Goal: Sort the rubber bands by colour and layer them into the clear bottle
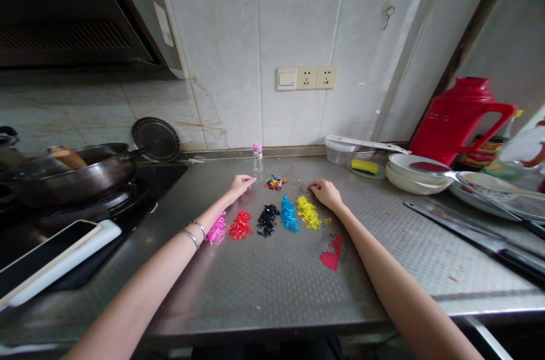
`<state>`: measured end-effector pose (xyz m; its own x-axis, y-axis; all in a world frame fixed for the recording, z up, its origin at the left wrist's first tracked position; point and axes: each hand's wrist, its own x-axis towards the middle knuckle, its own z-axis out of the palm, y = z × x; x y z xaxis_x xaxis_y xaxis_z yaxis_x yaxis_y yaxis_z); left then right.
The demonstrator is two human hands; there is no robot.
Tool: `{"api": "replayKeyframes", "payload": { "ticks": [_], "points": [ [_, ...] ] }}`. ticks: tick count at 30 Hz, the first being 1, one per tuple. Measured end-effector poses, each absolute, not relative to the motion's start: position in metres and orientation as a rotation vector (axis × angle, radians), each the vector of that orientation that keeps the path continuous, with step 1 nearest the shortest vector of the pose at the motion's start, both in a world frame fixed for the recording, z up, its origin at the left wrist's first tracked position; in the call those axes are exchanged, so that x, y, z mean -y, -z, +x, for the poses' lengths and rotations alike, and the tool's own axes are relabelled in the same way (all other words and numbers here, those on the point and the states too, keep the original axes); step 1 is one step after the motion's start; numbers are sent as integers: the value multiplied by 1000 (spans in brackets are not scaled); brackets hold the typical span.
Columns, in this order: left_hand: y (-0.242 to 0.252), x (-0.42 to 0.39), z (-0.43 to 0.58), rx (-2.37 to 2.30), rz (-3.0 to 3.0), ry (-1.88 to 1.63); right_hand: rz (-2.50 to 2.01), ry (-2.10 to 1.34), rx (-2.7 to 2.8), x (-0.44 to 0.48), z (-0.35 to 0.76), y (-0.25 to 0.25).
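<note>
My left hand point(240, 184) rests on the steel counter point(264, 286), fingers curled, just left of a small mixed-colour pile of rubber bands point(276, 181). On the other side of that pile lies my right hand point(325, 192), fingers curled down onto the counter above the yellow pile point(308, 213). Nearer me is a row of sorted piles: pink point(217, 231), red point(240, 225), black point(268, 219), blue point(288, 214), then yellow. A small clear bottle with a pink cap point(257, 157) stands behind my left hand. What the fingers pinch, if anything, is too small to see.
A wok point(72, 172) sits on the stove at left, with a phone point(42, 260) on a white slab near the edge. At right are stacked bowls point(415, 172), a red thermos jug point(457, 118), a sponge point(364, 166) and a knife point(477, 235). Red marks point(332, 255) stain the counter.
</note>
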<state>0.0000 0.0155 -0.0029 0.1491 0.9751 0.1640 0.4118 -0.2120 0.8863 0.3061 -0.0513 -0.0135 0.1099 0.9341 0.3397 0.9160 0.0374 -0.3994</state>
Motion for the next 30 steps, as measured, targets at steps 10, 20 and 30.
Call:
{"api": "replayKeyframes", "payload": {
  "ticks": [10,20,30],
  "points": [
    [-7,-18,-5,-1283,1516,-781,-1872,-66,1811,52,305,11],
    [-12,-16,-6,-1274,1480,-745,-1750,-77,2065,43,268,-20],
    [-7,-15,-7,-1278,1556,-787,-1656,-61,2310,23,211,-23]
  ]
}}
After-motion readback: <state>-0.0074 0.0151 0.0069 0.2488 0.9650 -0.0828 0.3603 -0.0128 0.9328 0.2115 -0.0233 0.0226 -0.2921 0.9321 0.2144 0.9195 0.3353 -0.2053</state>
